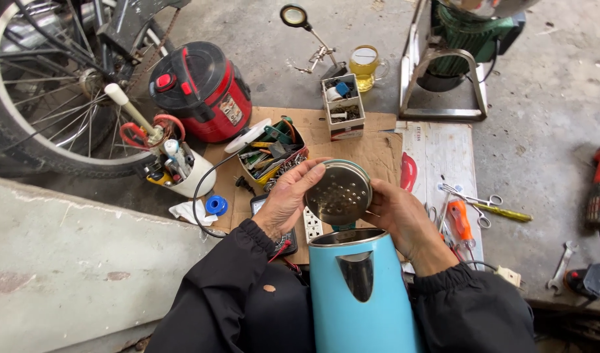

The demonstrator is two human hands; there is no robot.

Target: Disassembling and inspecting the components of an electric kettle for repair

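Kettle lid (340, 192), round and steel, sits between both hands above the blue kettle (362, 294); left hand (283, 199) and right hand (404, 219) fingers clamp its opposite edges; tool box (272, 155) lies just beyond

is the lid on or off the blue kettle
Off: both hands, left hand and right hand, hold the round metal lid above the light blue kettle's open rim.
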